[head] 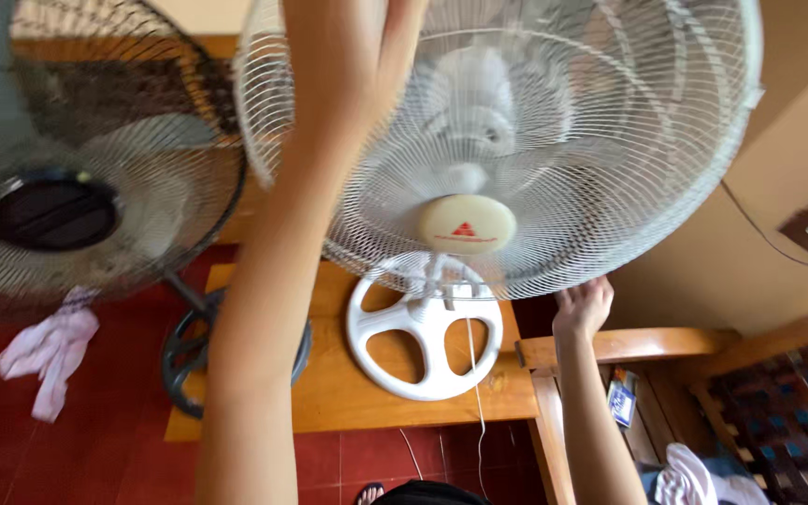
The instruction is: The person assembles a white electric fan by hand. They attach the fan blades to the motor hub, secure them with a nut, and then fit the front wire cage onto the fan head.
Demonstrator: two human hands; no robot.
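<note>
Wooden table [329,393] under white fan [516,140]: light, flexible wire grille. Left hand [357,47] at 12 o'clock, grip unclear; right hand [584,304] fingers curled on rim, 5 o'clock.

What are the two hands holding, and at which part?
Both hold the white fan by its wire guard: the right hand at the lower rim, the left hand near the top, where the exact grip is blurred.

The white fan [516,140] has a glossy wire guard; its base [423,341] looks like smooth plastic. The table [348,383] is polished wood. The pink rag [49,351], lower left, is soft cloth.
</note>
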